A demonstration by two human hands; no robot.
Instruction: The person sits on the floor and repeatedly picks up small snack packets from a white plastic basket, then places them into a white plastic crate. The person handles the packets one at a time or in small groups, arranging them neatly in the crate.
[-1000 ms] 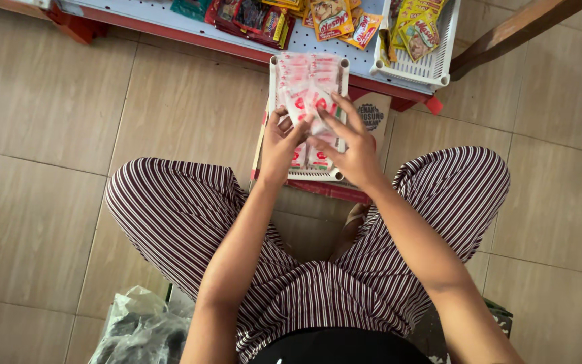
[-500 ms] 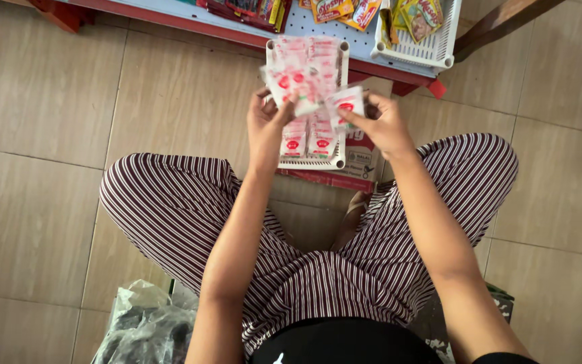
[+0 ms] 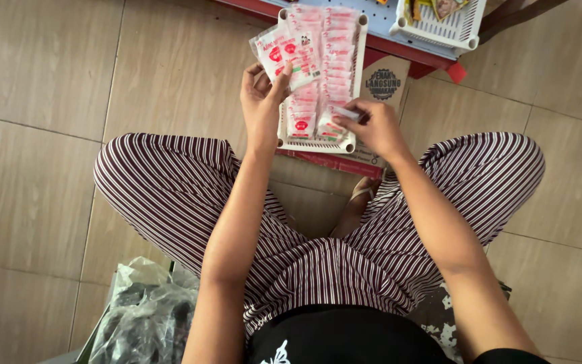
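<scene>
I have the left hand (image 3: 262,98) raised at the near left corner of the white slotted plastic tray (image 3: 357,81), thumb and fingers pinched on a small fan of clear sachets with red and white print (image 3: 284,52), which stands up over the tray's left rim. My right hand (image 3: 372,125) sits at the tray's near right corner, fingertips closed on the end of a single sachet (image 3: 345,112) that lies on the packed rows of matching red and white sachets (image 3: 328,64) filling the tray from near edge to far edge. The tray rests on a brown cardboard box with a round dark emblem (image 3: 383,84), which shows past the tray's right side. Beyond the far right corner stands a second white plastic basket (image 3: 439,30) holding yellow packets. Below my arms are striped maroon and white trousers (image 3: 170,182), and by my left knee on the tiled floor (image 3: 35,168) lies a crumpled clear plastic bag (image 3: 144,317).
</scene>
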